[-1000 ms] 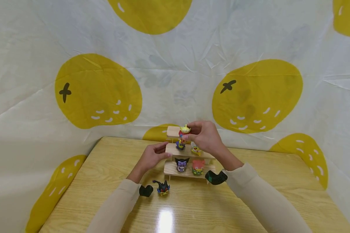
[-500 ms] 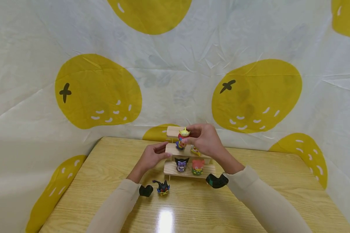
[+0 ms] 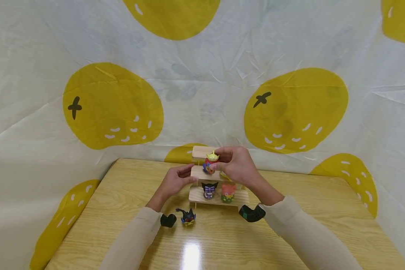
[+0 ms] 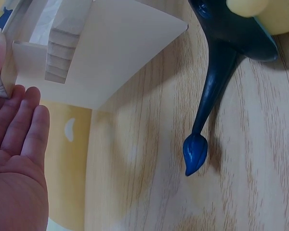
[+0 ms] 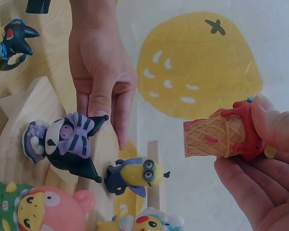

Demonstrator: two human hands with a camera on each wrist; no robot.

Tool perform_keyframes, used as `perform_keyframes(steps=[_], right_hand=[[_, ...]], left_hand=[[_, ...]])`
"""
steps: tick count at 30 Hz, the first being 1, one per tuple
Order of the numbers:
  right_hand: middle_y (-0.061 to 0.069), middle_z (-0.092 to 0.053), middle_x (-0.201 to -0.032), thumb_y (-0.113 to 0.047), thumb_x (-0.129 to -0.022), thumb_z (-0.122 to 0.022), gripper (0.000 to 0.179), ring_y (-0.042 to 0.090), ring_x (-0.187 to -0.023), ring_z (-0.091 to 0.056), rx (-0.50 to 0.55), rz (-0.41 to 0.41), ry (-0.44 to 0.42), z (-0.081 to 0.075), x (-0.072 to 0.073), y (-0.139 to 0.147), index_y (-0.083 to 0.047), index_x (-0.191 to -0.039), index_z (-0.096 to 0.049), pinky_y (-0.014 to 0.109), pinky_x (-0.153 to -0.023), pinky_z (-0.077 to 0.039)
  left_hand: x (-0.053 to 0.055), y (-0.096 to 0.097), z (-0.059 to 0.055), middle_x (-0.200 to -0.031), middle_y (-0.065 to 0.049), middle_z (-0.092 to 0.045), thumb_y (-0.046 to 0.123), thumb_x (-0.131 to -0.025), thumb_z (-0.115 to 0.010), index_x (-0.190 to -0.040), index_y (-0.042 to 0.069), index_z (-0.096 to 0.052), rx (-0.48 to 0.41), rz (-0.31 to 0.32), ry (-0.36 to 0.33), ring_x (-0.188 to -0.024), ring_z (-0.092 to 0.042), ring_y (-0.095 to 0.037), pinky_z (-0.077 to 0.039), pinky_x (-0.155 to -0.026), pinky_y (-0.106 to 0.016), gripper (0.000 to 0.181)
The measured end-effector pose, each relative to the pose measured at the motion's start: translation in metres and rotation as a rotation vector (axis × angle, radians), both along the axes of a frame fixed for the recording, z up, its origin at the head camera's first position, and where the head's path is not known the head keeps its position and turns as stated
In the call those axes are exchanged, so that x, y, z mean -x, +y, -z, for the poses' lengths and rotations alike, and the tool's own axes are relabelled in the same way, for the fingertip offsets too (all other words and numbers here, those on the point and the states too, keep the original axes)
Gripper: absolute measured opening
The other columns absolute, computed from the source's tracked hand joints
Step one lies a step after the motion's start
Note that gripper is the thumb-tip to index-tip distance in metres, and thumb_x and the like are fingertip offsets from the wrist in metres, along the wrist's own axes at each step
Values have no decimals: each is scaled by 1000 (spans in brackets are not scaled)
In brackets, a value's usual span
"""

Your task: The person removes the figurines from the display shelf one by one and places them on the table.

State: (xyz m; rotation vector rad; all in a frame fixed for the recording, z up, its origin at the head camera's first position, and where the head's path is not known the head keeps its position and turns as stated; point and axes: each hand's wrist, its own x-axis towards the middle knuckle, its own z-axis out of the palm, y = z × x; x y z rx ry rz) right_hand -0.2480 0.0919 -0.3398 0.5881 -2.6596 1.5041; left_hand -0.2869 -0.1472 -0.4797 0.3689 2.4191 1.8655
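Note:
My right hand (image 3: 239,165) pinches an ice-cream-cone figurine (image 5: 214,134) with a waffle base, red drips and a yellow top. In the head view it hangs before the three-tier wooden display stand (image 3: 199,194), overlapping a blue-and-yellow minion figurine (image 5: 135,175) on the middle tier. My left hand (image 3: 172,183) holds that tier's left end, thumb above and fingers (image 4: 24,125) behind. Beside the minion sits a yellow figurine with a white-and-blue cap (image 5: 147,224), mostly hidden by my right hand in the head view. The lowest tier carries a black-eared figurine (image 3: 209,190) and a pink-hooded one (image 3: 228,193).
A black figurine with a blue-tipped tail (image 3: 188,216) sits on the wooden table (image 3: 290,240), in front of the stand and near my left wrist. White cloth with large yellow fruit prints (image 3: 202,105) hangs behind the table.
My right hand has lowered the ice-cream-cone figurine slightly and brought it nearer, from the top tier's height toward the minion. The left hand keeps its hold on the stand.

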Motion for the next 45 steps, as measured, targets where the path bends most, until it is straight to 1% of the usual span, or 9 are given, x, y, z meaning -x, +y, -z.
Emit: perform_keyframes(steps=[7,10,14,16,20,25,35,39,45], right_hand=[[21,-79,-112,-6,-88,-83,38,31,-107,-78,18,-2,-27,1,-6,-2,5,-123,-73,37,-87,-65],[21,-79,-113,-6,-88,-83,39,31,-108,-77,17,-3,-29,2,-8,-2,6,-123,-73,38,-88,-65],[24,-78,-111,-3,-87,-83,39,33,-105,-78,36,-18,-5,2,-10,-2,9,-123,-72,38,-86,-66],[25,-78,-110,-1,-86,-83,38,34,-103,-78,50,-28,12,2,-12,-2,11,-121,-72,38,-85,-66],[25,-78,-111,0,-87,-82,38,35,-103,-78,41,-40,30,3,-14,-1,11,-122,-71,39,-85,-67],[25,-77,-114,1,-88,-81,40,35,-106,-77,47,-49,-3,4,-16,0,10,-125,-70,42,-88,-66],[25,-77,-114,-1,-88,-82,41,33,-108,-77,51,-42,-50,5,-22,1,9,-126,-70,38,-88,-66],[25,-78,-112,0,-86,-82,40,33,-106,-78,49,-42,-50,6,-25,0,10,-123,-71,38,-87,-66],[25,-78,-110,2,-87,-81,39,34,-104,-78,55,-66,-50,9,-27,0,11,-123,-71,36,-84,-67]], left_hand=[[-2,0,1,-153,-16,-58,16,-95,-78,-151,6,-56,4,-19,-28,-137,-61,-33,-56,-108,-40,62],[-3,0,1,-153,-18,-57,17,-95,-79,-151,5,-55,10,-12,-13,-137,-61,-35,-57,-107,-41,62],[-2,0,0,-153,-16,-57,18,-95,-78,-151,5,-55,10,-7,-9,-137,-61,-33,-57,-107,-40,62],[-1,1,0,-153,-14,-58,17,-95,-78,-151,6,-55,3,-12,-24,-137,-61,-32,-56,-108,-40,62],[0,2,-1,-153,-15,-58,17,-95,-78,-152,7,-55,-7,-14,-32,-138,-61,-32,-56,-109,-41,62],[2,0,-2,-154,-15,-57,17,-96,-77,-152,5,-54,-5,-2,-20,-139,-60,-32,-56,-109,-40,62],[2,1,-4,-154,-18,-56,17,-96,-78,-153,3,-52,-8,13,-18,-139,-59,-35,-55,-109,-42,64],[1,0,-4,-153,-19,-56,17,-96,-77,-153,2,-52,-4,13,-15,-139,-59,-35,-55,-109,-43,64],[1,-1,-3,-155,-18,-55,18,-96,-77,-153,5,-53,4,5,-25,-141,-57,-34,-54,-111,-42,63]])
